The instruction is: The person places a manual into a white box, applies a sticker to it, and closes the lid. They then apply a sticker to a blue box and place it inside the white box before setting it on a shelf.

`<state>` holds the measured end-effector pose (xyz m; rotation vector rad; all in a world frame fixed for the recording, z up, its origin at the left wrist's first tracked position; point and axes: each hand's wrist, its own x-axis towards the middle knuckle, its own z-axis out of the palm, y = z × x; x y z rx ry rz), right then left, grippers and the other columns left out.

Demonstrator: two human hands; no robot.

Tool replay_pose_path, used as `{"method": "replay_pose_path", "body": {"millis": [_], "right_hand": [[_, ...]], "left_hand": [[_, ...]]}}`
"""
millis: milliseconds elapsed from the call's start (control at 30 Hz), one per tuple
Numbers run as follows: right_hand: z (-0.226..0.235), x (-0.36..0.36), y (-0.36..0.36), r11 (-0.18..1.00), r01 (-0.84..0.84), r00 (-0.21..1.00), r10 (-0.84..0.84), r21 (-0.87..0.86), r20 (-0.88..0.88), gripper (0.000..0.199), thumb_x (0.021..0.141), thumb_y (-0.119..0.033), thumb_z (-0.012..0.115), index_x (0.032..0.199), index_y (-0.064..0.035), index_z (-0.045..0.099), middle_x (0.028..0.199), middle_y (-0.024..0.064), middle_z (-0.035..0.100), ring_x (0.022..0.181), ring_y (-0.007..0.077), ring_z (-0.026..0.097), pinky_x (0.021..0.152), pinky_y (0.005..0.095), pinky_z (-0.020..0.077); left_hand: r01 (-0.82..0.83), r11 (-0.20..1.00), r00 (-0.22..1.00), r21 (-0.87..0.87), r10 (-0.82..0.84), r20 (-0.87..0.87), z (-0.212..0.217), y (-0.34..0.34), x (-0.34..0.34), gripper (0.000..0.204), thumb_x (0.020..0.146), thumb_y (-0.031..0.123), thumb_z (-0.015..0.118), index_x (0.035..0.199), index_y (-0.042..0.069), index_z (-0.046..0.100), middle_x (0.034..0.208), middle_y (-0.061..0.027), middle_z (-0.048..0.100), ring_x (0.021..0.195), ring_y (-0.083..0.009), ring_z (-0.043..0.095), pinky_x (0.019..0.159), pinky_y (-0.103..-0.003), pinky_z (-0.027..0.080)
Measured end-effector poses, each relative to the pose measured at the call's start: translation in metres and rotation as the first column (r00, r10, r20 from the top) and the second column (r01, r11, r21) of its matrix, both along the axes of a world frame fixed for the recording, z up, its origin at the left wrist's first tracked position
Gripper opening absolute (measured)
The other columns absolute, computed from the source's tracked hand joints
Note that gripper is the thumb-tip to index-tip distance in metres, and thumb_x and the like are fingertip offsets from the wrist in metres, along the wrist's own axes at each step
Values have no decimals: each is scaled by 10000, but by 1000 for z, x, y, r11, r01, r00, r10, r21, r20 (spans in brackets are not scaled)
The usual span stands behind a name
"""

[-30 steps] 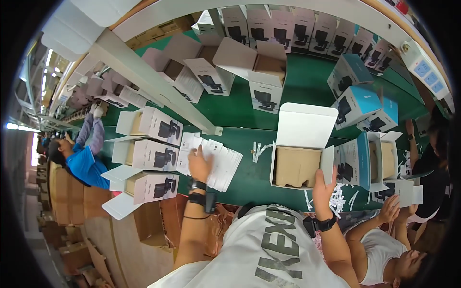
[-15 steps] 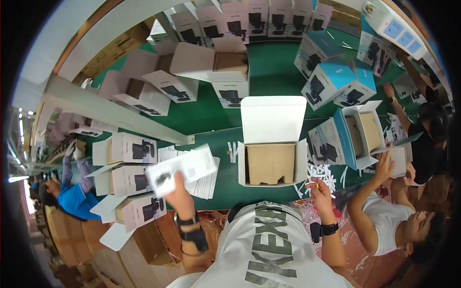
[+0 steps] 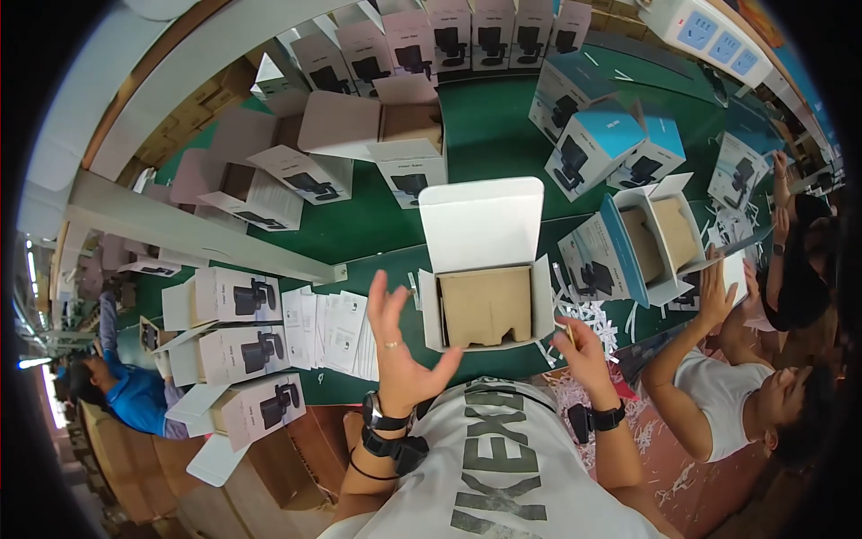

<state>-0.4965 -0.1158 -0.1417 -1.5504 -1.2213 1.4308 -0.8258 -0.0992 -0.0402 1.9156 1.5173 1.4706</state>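
Note:
Before me on the green table stands a white carton (image 3: 482,223) with its lid raised. A brown cardboard insert (image 3: 485,305) fills its opening. My left hand (image 3: 404,364) is raised just left of the carton, fingers spread, holding nothing. My right hand (image 3: 585,359) is by the carton's near right corner, thumb and fingers pinched together. Something small and yellowish shows at those fingertips, too small to name. Left of my left hand lie spread stacks of white printed leaflets (image 3: 346,332). White paper strips (image 3: 594,325) lie beyond my right hand.
Several printed cartons (image 3: 242,352) with open flaps line the left edge. An open blue-and-white carton (image 3: 597,265) stands at right, close to a co-worker's hands (image 3: 718,292). More cartons (image 3: 409,166) and a slanting pale post (image 3: 206,225) are behind. A power strip (image 3: 709,40) is at upper right.
My left hand held a white printed leaflet over the stacks; it has let go and moved right, opening beside the carton. My right hand stays near the carton's corner. The view has shifted slightly.

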Motion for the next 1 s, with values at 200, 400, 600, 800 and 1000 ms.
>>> {"method": "replay_pose_path", "body": {"millis": [200, 400, 600, 800, 1000], "right_hand": [[48, -67, 43, 980, 84, 994, -95, 180, 53, 385, 1029, -126, 682, 1391, -32, 590, 939, -34, 632, 838, 70, 575, 752, 224, 472], [59, -77, 54, 878, -2, 972, -111, 478, 207, 298, 975, -120, 743, 1251, -32, 673, 945, 29, 669, 834, 124, 618, 763, 264, 501], [77, -52, 81, 778, -182, 867, -162, 602, 471, 180, 926, -105, 764, 1087, -33, 730, 975, 135, 733, 857, 280, 724, 742, 335, 555], [81, -53, 78, 755, -202, 817, -221, 624, 533, 156, 900, -90, 769, 1050, -51, 751, 946, 136, 739, 841, 336, 734, 723, 364, 572], [83, -56, 76, 804, -182, 827, -186, 566, 530, 146, 899, -94, 775, 1038, -56, 755, 940, 132, 740, 833, 321, 736, 713, 357, 569]], "left_hand": [[159, 956, 987, -247, -158, 24, -58, 3, 13, 856, 870, 195, 777, 1579, -54, 367, 1614, -306, 375, 1490, -488, 376, 1226, -528, 322], [181, 942, 728, -281, -321, -606, -33, 16, 51, 958, 861, 384, 813, 1601, -31, 370, 1678, -267, 327, 1557, -424, 325, 1271, -527, 252], [184, 948, 719, -261, -311, -621, -40, 16, 53, 965, 842, 405, 814, 1596, -20, 387, 1680, -239, 341, 1548, -424, 340, 1270, -534, 251], [181, 951, 726, -250, -301, -619, -42, 17, 54, 998, 822, 423, 831, 1595, -21, 383, 1677, -237, 347, 1560, -407, 325, 1276, -531, 243], [189, 946, 717, -263, -316, -621, -38, 17, 54, 965, 849, 420, 809, 1599, -15, 385, 1675, -238, 351, 1553, -415, 334, 1272, -536, 248]]}}
